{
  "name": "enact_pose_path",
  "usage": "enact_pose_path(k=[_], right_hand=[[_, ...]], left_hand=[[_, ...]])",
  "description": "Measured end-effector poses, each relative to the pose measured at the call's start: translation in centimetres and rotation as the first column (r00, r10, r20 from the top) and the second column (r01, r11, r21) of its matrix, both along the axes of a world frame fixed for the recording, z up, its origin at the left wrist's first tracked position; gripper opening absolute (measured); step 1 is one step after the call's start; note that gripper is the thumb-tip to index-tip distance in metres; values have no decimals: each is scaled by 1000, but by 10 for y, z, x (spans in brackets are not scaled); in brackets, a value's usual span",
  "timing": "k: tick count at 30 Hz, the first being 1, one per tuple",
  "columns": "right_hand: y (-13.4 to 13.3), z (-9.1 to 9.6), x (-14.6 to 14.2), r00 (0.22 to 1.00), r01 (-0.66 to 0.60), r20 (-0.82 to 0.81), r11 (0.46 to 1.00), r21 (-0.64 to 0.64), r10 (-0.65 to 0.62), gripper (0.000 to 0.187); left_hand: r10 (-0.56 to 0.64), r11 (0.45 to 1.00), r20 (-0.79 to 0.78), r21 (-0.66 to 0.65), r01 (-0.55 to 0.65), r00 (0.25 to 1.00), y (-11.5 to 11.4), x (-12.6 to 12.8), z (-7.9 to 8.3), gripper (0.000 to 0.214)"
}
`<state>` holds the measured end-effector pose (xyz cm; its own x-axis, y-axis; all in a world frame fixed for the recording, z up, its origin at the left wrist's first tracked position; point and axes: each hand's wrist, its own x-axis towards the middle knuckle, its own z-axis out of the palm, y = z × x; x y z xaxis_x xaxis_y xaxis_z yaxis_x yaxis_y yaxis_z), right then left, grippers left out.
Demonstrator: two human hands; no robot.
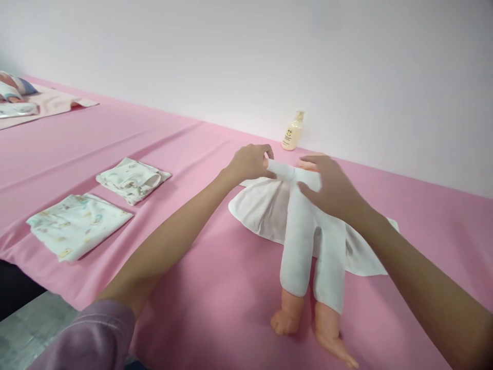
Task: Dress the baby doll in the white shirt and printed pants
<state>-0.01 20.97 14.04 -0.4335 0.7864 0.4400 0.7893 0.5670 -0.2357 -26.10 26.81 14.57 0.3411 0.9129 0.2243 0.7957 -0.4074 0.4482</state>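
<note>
A baby doll [291, 308] lies on its back with its feet toward me, dressed in white trousers [302, 246] and a white top. The top's flared panels [265, 210] spread out on both sides of its body. My left hand [252, 160] is closed around the end of the doll's outstretched sleeve [283, 168], with a bit of the doll's hand showing between the fingers. Over the doll's other shoulder is my right hand [329, 187], thumb and fingers apart and slightly blurred. It hides most of the doll's head and upper chest.
A pump bottle [292, 134] stands against the wall behind the doll. Two folded printed cloths [133, 180] [79, 226] lie to the left on the pink table cover [185, 303]. At the far left, another doll [15, 85] partly shows on a pale mat [57, 105].
</note>
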Motion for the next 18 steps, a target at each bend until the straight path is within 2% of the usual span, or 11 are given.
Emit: enact_pose_path(k=[2,4,6,8,10,12,15,18], right_hand=[[27,1,-25,993,-108,40,989,-105,113,68],[48,-1,-36,992,-109,39,974,-197,119,69],[59,-2,-36,994,-102,11,973,-205,106,66],[61,0,-30,990,-139,-15,979,-151,138,64],[59,5,-23,987,-162,-18,982,-97,161,62],[57,12,-19,990,-140,11,987,-78,141,62],[61,24,-13,987,-122,98,989,-80,129,61],[68,33,-6,967,-153,194,984,-92,168,60]], left_hand=[[-74,984,121,-151,92,990,-1,-15,12,58],[-149,949,186,-248,193,971,1,-35,23,62],[-189,931,185,-278,236,964,6,-50,29,65],[-179,933,153,-286,217,972,11,-53,23,65],[-120,947,133,-283,154,984,14,-40,2,60],[-52,965,129,-250,83,990,13,-15,-28,55],[-35,988,63,-150,44,997,7,22,-71,49],[-9,998,-35,-65,7,999,3,37,-93,47]])
